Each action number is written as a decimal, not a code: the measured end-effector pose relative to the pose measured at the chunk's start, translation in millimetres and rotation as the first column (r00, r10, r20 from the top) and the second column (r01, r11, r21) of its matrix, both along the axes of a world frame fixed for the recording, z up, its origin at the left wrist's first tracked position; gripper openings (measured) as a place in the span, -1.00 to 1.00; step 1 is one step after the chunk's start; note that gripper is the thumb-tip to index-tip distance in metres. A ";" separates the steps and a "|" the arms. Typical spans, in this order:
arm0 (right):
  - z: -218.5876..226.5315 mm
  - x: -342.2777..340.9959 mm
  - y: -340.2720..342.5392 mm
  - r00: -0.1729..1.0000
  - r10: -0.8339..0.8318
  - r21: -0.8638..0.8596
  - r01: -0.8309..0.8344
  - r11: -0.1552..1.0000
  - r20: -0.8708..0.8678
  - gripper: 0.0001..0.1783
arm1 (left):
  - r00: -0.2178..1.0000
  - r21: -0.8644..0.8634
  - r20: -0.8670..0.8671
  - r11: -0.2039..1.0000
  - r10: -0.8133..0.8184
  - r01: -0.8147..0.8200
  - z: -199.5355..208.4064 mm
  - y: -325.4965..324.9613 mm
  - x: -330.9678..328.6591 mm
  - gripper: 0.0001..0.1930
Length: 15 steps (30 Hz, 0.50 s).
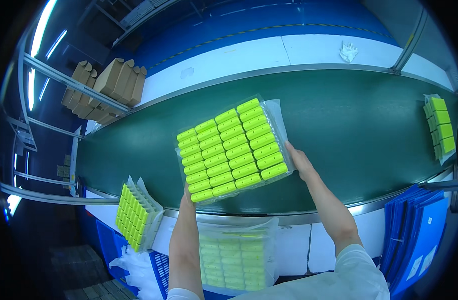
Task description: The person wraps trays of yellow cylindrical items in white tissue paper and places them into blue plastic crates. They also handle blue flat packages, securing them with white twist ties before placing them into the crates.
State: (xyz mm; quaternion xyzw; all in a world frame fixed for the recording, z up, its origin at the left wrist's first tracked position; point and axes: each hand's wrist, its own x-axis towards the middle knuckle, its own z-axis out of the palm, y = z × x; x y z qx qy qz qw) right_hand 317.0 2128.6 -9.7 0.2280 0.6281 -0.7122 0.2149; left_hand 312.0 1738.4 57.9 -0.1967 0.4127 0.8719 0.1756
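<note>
A clear plastic tray (284,167) packed with rows of yellow-green rounded blocks (232,155) is held tilted above the green conveyor belt (339,120). My left hand (188,194) grips its near left corner, with the fingers mostly hidden beneath. On the right edge, my right hand (300,161) has its thumb along the side and the other fingers out of sight under the tray. A pale sheet shows behind the tray's right side.
A bagged stack of similar blocks (234,257) lies below the belt. More trays stand at left (134,215) and far right (440,126). Cardboard boxes (114,80), blue folded sheets (414,235), a white glove (348,51) and metal rails (74,82) surround the belt.
</note>
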 end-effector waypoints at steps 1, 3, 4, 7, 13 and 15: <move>3.7 -9.2 0.2 0.999 0.015 -0.052 -0.013 0.999 0.048 -0.06 | 1.000 0.002 -0.004 1.000 -0.011 0.011 2.9 0.5 2.8 -0.33; 14.1 -12.5 -5.6 0.998 0.024 -0.109 -0.017 0.994 0.059 -0.02 | 0.999 -0.002 -0.020 1.000 -0.031 0.031 8.3 -1.2 2.7 -0.34; 20.8 -7.2 -12.1 1.000 0.012 -0.113 -0.009 0.994 0.026 -0.01 | 0.999 -0.005 -0.026 0.999 -0.042 0.042 12.1 -2.0 6.8 -0.34; 30.0 12.1 -24.9 0.997 -0.072 -0.205 0.063 0.977 -0.038 -0.03 | 0.994 -0.015 -0.060 0.996 -0.086 0.085 25.9 -5.9 7.3 -0.36; 106.8 71.8 -47.9 0.934 -0.303 -0.453 0.191 0.871 -0.189 -0.19 | 0.965 -0.048 -0.183 0.982 -0.186 0.181 79.4 -35.6 34.8 -0.39; 157.5 92.9 -56.4 0.908 -0.318 -0.461 0.167 0.871 -0.273 -0.25 | 0.945 -0.064 -0.234 0.973 -0.230 0.221 106.2 -51.4 50.7 -0.40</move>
